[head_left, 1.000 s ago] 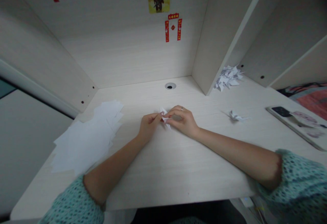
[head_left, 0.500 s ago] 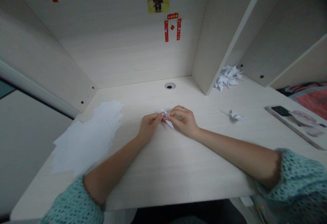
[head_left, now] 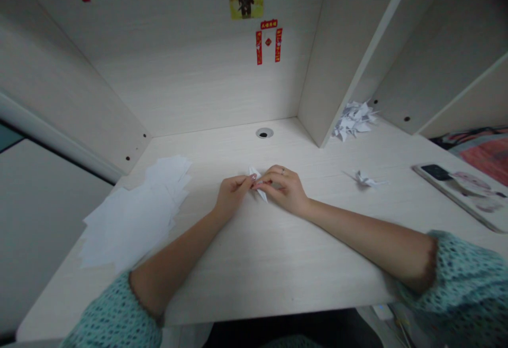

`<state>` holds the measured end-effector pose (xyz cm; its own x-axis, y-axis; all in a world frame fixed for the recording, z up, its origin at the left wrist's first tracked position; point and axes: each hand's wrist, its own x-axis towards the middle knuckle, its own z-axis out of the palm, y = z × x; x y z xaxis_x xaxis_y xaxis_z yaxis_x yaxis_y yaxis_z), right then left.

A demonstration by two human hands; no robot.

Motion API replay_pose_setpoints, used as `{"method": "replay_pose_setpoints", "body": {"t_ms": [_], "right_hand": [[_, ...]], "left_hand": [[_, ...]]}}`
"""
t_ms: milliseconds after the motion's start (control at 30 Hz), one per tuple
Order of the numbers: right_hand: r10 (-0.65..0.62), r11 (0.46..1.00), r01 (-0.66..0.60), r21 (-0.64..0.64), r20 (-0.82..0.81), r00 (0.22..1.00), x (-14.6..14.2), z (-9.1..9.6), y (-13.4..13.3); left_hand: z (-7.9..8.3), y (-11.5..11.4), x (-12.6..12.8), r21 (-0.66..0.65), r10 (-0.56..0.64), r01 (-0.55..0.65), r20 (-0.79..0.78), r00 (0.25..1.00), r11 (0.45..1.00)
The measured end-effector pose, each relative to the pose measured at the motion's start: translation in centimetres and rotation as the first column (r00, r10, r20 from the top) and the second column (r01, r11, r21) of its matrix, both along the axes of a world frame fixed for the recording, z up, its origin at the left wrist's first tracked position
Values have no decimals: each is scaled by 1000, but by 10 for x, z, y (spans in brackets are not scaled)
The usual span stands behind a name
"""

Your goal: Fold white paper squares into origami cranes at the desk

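A small white folded paper [head_left: 262, 194] is pinched between my two hands just above the middle of the desk. My left hand [head_left: 234, 192] grips its left side with thumb and fingers. From the right, my right hand [head_left: 286, 186], with a ring on one finger, pinches the same paper. One pointed end sticks up past the fingertips and another points down toward me; the folds in between are hidden by my fingers. To the right lies a folded paper crane [head_left: 365, 180] with thin pointed ends.
Loose white paper sheets [head_left: 130, 216] lie spread on the left of the desk [head_left: 254, 279]. A heap of folded white paper pieces [head_left: 354, 120] sits behind the upright divider [head_left: 337, 73]. At the right lie a phone [head_left: 464, 194] and a reddish cloth [head_left: 488, 152].
The folded paper has turned slightly and looks narrower, its upper point showing more above my fingers. My right fingertips have shifted a little left; both arms are nearly still.
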<state>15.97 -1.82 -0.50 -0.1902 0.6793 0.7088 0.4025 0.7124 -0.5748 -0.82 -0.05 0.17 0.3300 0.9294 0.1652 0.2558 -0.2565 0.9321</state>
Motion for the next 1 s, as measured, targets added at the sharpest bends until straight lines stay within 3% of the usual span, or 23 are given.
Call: {"method": "replay_pose_setpoints", "body": {"t_ms": [167,467,633,833,1000], "right_hand": [[-60,989,32,-146,-189,980,-2,-2,2],[-113,971,57,-233,-234,966,-2,-9,8],[-78,965,10,-262,-250,965,-2,-9,11],[34,947,-130,-293,-313,949,-4,-4,12],[-35,908,-155,-390,-440,897,-6,-8,13]], "left_hand": [[0,2,-2,-13,1,-1,-18,1000,1000],[-2,2,-1,-8,-2,1,-36,999,1000],[-2,2,0,5,29,-29,-24,999,1000],[-5,4,-1,55,79,-79,5,997,995],[-3,1,-1,108,58,-54,-39,998,993]]}}
